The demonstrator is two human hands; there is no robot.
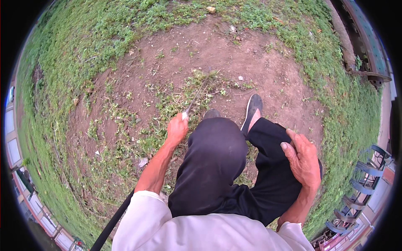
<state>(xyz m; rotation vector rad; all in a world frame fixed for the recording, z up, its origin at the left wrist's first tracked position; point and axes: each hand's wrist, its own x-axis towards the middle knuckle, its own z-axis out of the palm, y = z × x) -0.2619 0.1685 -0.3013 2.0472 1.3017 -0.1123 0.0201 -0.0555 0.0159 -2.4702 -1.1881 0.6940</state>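
My left hand (pixel 178 129) is closed around the pale handle end of a slim hand tool. From the fist, the tool's thin grey shaft or blade (pixel 194 99) runs forward and slightly right, and its blurred far end lies among cut or pulled weeds (pixel 188 90), so I cannot make out its exact shape. Several loose green weeds (pixel 159 117) lie scattered on the soil around this hand. Over on the right, my right hand (pixel 302 159) rests on my bent knee in black trousers, fingers stretched out and holding nothing.
Brown bare soil (pixel 167 54) spreads ahead, ringed by low green plants (pixel 92 37). My dark shoe (pixel 252 109) stands near the weeds. A small white stone (pixel 240 78) lies beyond. Metal machinery (pixel 368 46) is at far right, with curved metal pieces (pixel 364 184) nearer.
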